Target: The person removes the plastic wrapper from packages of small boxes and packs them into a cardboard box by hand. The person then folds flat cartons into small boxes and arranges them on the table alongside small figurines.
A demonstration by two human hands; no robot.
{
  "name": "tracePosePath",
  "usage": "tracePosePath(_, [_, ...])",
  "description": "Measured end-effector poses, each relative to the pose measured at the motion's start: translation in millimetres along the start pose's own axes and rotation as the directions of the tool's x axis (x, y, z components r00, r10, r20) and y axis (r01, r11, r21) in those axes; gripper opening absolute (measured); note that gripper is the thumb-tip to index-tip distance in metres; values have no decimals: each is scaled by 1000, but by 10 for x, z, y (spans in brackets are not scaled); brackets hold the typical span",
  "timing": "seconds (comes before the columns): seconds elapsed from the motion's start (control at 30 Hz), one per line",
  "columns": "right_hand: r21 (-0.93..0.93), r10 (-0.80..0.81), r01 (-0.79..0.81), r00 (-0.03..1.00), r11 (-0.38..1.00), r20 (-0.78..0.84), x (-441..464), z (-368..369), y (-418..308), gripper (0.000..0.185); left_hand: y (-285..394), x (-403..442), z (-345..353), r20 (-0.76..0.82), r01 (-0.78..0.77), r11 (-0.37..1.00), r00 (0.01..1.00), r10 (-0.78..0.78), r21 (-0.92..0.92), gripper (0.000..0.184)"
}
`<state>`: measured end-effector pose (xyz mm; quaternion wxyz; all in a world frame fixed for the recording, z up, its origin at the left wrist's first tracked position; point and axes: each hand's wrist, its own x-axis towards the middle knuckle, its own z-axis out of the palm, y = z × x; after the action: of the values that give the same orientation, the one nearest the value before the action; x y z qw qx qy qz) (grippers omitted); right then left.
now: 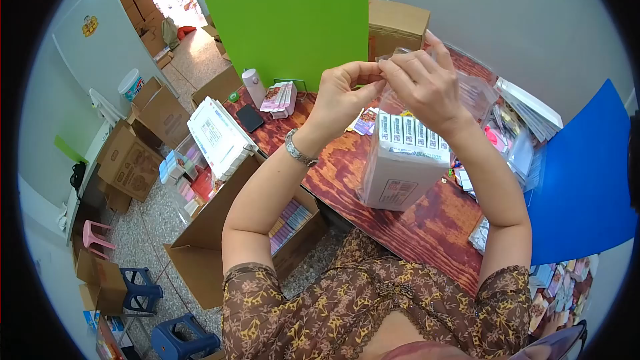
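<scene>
A row of several slim white boxes (404, 177) stands upright on the table in front of me, wrapped in a clear plastic bag (476, 95). Above the boxes, my left hand (348, 93) pinches with thumb and forefinger at the upper edge of the bag. My right hand (423, 85) is closed at the same spot, its fingertips meeting those of the left and some fingers raised. Exactly what each fingertip grips is partly hidden. Printed codes show on the boxes' ends and front.
Around the reddish wood table (333, 173) stand a green panel (287, 20) and a blue panel (587, 187). A phone (250, 118), a stack of pink cards (279, 99) and plastic packets (520, 153) lie on it. An open carton (200, 253) stands at the left, and stools (183, 339) behind.
</scene>
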<state>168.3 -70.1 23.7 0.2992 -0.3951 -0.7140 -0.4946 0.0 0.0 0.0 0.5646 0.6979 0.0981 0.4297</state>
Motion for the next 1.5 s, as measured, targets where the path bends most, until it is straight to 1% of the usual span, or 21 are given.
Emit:
tracePosePath(0.07, [-57, -46, 44, 998, 997, -40, 1, 41, -13, 13, -29, 11, 6, -26, -17, 998, 999, 19, 66, 21])
tracePosePath(0.17, [34, 14, -13, 999, 999, -40, 52, 4, -19, 7, -40, 1, 8, -47, -7, 995, 999, 12, 101, 19])
tracePosePath(0.27, [228, 224, -232, 973, 946, 61, 59, 22, -26, 5, -26, 4, -16, -20, 14, 996, 1000, -13, 83, 16])
tracePosePath(0.37, [438, 459, -461, 881, 771, 119, 61, 36, -13, 8, 7, 4, -12, -28, -18, 992, 999, 22, 123, 14])
tracePosePath(0.47, [508, 544, -563, 814, 652, 203, 112, -16, -33, 10, 21, 5, 48, -35, -64, 980, 997, 71, 189, 15])
tracePosePath(0.57, [557, 504, -520, 841, 648, 198, 175, -81, -99, 13, 43, 18, 54, -97, -58, 966, 992, 85, 253, 16])
tracePosePath(0.67, [617, 596, -613, 755, 493, 274, 106, -123, -12, 16, 16, 31, -36, -154, -26, 981, 987, 56, 192, 16])
tracePosePath(0.7, [680, 637, -615, 719, 399, 277, 83, -189, 32, 17, 5, 34, -78, -173, -2, 981, 984, 36, 192, 16])
tracePosePath(0.77, [780, 708, -592, 639, 203, 301, 1, -398, 143, 19, -40, 51, -165, -205, 48, 982, 979, -9, 183, 16])
tracePosePath(0.9, [873, 793, -482, 502, -75, 345, -596, -869, 430, 16, -86, 79, -257, -206, 75, 985, 978, -41, 158, 13])
tracePosePath(0.97, [883, 855, -456, 409, -112, 320, -947, -1155, 475, 15, -71, 92, -312, -189, 90, 981, 980, -57, 172, 12])
tracePosePath(1.07, [841, 903, -537, 330, -60, 275, -1552, -1631, 491, 16, -33, 115, -324, -174, 73, 971, 984, -33, 227, 13])
tracePosePath(1.13, [686, 914, -727, 255, -34, 316, -1934, -1972, 316, 20, -1, 120, -301, -172, 67, 962, 985, -21, 266, 13])
tracePosePath(1.17, [583, 920, -812, 199, -38, 337, -2077, -2156, 145, 23, 18, 105, -289, -166, 75, 956, 986, -28, 282, 13])
tracePosePath(1.2, [438, 905, -899, 178, -10, 385, -2141, -2348, -66, 25, 4, 90, -282, -169, 58, 961, 985, -12, 272, 14])
tracePosePath(1.23, [308, 877, -946, 230, 99, 422, -2256, -2441, -230, 23, -23, 83, -296, -165, 46, 964, 986, -2, 261, 15])
tracePosePath(1.3, [10, 818, -960, 244, 281, 521, -2579, -2688, -661, 21, -80, 148, -393, -173, 68, 937, 985, -8, 343, 19])
tracePosePath(1.37, [-112, 772, -969, 102, 219, 627, -2776, -2935, -1122, 19, -121, 158, -345, -142, 51, 959, 990, -11, 280, 27])
tracePosePath(1.4, [-105, 736, -982, 44, 155, 675, -2932, -3085, -1383, 17, -155, 204, -349, -155, 51, 966, 988, -11, 253, 26])
tracePosePath(1.43, [-78, 698, -993, 9, 92, 716, -3156, -3171, -1706, 16, -335, 336, -611, 5, -32, 968, 999, 32, 247, 22])
tracePosePath(1.5, [-191, 571, -979, -119, 67, 812, -3557, -3398, -2313, 18, -391, 374, -651, -85, 85, 990, 993, -76, 116, 21])
